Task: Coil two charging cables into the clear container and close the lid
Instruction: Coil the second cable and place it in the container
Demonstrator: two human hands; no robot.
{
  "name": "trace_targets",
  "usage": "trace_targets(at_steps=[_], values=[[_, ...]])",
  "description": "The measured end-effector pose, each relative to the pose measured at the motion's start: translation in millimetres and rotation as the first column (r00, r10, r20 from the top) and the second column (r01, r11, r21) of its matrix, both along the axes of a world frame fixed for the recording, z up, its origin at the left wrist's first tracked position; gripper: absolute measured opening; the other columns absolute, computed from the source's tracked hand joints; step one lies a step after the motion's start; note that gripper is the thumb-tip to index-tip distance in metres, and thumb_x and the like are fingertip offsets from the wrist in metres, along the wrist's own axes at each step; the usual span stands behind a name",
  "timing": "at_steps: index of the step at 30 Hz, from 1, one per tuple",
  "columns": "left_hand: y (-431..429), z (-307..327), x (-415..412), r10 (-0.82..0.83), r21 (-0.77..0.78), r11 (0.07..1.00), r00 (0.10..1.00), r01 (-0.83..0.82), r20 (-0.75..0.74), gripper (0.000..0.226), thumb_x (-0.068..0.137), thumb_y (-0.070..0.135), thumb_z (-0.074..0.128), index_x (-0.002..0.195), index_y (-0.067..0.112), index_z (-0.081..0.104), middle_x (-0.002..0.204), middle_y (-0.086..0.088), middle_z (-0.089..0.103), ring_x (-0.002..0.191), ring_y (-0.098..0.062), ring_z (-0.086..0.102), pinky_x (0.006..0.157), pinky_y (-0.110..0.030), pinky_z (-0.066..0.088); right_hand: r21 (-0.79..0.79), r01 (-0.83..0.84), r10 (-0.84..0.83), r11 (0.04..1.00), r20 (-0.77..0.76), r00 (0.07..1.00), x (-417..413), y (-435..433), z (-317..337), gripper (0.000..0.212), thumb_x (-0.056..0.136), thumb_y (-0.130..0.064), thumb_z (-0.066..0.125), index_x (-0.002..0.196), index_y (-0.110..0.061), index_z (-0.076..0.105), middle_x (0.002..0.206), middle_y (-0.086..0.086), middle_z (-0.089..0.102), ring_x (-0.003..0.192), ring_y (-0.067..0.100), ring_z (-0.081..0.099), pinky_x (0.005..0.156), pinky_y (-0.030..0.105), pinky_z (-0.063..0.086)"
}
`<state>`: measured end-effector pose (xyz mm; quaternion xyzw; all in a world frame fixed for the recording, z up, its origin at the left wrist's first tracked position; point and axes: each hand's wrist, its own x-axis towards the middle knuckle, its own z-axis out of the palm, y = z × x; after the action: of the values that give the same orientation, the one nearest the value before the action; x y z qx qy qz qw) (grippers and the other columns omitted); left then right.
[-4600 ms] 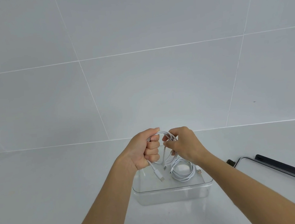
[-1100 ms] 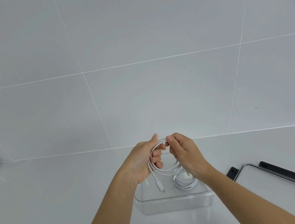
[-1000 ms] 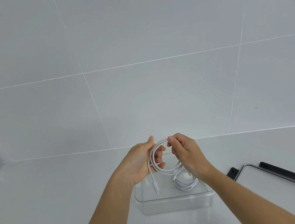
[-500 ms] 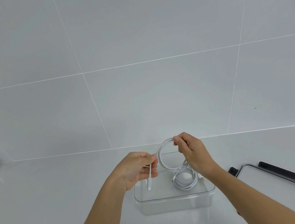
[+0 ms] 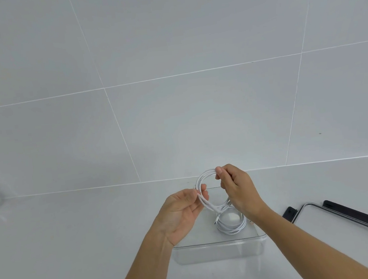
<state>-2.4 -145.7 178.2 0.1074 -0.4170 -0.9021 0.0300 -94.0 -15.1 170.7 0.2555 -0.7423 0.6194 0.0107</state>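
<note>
Step in hand: finishing the coil of the second charging cable [image 5: 202, 175] and lowering it into the clear container [image 5: 218, 251].

Right hand [image 5: 238, 192]: thumb and forefinger pinch the top of the loops, the other fingers curled behind; it carries the coil upright above the container's far half.
Left hand [image 5: 181, 214]: palm turned up and mostly spread, only the thumb and fingertips closing lightly on the strands at the coil's left side; I cannot tell where the plug end lies.

First charging cable [image 5: 232, 231]: coiled flat on the container floor, right of centre, one connector poking out at its left edge; the held coil's lower strands hang close above it, contact uncertain.
Lid [image 5: 330, 226]: off, lying on the counter [image 5: 75, 243] to the right, well apart from the container.

My judgement on doing it well: hold the pinch firm so the loops do not spring; use the left fingers to gather the strands into one bundle and tuck the loose end inside; tip the coil flat and set it in the free left half, beside the first coil, not on it; check that nothing rides over the rim before fetching the lid.
</note>
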Motion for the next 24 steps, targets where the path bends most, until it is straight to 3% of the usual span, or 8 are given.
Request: trace_targets(at_steps=[1,3,5,7,11,13,17,24], values=[[3,2,0,0.038,-0.015,0.999,0.999,-0.038,-0.006,0.009,0.058,0.006,0.076,0.057,0.0,0.07,0.08,-0.013,0.071,0.072,-0.022,0.071,0.075,-0.03,0.059,-0.006,0.003,-0.003,1.0,0.009,1.0,0,1,-1,0.031,0.097,-0.024,0.046,0.067,-0.018,0.052,0.055,-0.003,0.041,0.046,0.002,0.038,0.048,0.014,0.032],[9,3,-2,0.087,-0.088,0.992,0.996,-0.088,-0.017,0.017,0.068,-0.002,0.061,0.052,0.0,0.067,0.071,-0.011,0.069,0.072,-0.023,0.067,0.071,-0.03,0.06,-0.019,0.008,-0.007,1.0,0.026,1.0,-1,2,-1,0.03,0.096,-0.024,0.046,0.067,-0.018,0.052,0.054,-0.003,0.041,0.045,0.002,0.037,0.047,0.013,0.032],[13,5,-3,0.129,-0.18,0.975,0.991,-0.131,-0.02,0.024,0.074,-0.011,0.058,0.052,-0.001,0.061,0.063,-0.011,0.066,0.074,-0.023,0.062,0.065,-0.027,0.059,-0.024,0.008,-0.007,1.0,0.036,0.999,-1,3,-1,0.03,0.096,-0.025,0.046,0.068,-0.017,0.053,0.054,-0.004,0.041,0.043,0.002,0.038,0.046,0.013,0.032],[16,6,-4,0.176,-0.288,0.942,0.984,-0.174,-0.021,0.025,0.076,-0.016,0.06,0.056,-0.001,0.056,0.065,-0.01,0.061,0.066,-0.022,0.062,0.064,-0.026,0.058,-0.031,0.003,-0.001,1.0,0.053,0.999,-1,2,-1,0.03,0.097,-0.025,0.046,0.069,-0.017,0.053,0.054,-0.005,0.042,0.041,0.001,0.038,0.046,0.014,0.032],[23,10,-5,0.292,-0.539,0.795,0.955,-0.277,-0.059,0.024,0.071,-0.011,0.07,0.062,0.002,0.053,0.071,-0.008,0.061,0.057,-0.018,0.065,0.078,-0.036,0.057,-0.064,0.0,0.006,0.998,0.096,0.995,-1,3,-2,0.029,0.096,-0.026,0.047,0.069,-0.017,0.054,0.053,-0.006,0.041,0.04,0.001,0.037,0.049,0.018,0.03],[25,11,-5,0.331,-0.627,0.711,0.938,-0.317,-0.099,0.029,0.07,-0.008,0.072,0.064,0.006,0.047,0.07,-0.009,0.061,0.057,-0.02,0.064,0.073,-0.034,0.055,-0.082,-0.005,0.014,0.997,0.114,0.993,0,3,-2,0.029,0.096,-0.026,0.047,0.07,-0.017,0.054,0.053,-0.005,0.041,0.039,0.001,0.036,0.047,0.017,0.029],[23,10,-6,0.361,-0.699,0.622,0.922,-0.352,-0.143,0.043,0.069,-0.008,0.072,0.074,0.012,0.034,0.07,-0.012,0.057,0.058,-0.023,0.06,0.066,-0.034,0.051,-0.083,-0.02,0.028,0.996,0.095,0.995,3,4,1,0.028,0.096,-0.024,0.048,0.07,-0.017,0.054,0.055,-0.005,0.043,0.041,0.001,0.038,0.047,0.014,0.032],[20,9,-7,0.406,-0.788,0.488,0.897,-0.375,-0.176,0.043,0.066,0.0,0.075,0.072,0.016,0.035,0.07,-0.009,0.06,0.064,-0.022,0.056,0.067,-0.042,0.049,-0.12,-0.038,0.05,0.992,0.098,0.994,7,2,3,0.027,0.096,-0.025,0.047,0.072,-0.017,0.054,0.056,-0.004,0.043,0.045,0.002,0.037,0.048,0.015,0.033]])
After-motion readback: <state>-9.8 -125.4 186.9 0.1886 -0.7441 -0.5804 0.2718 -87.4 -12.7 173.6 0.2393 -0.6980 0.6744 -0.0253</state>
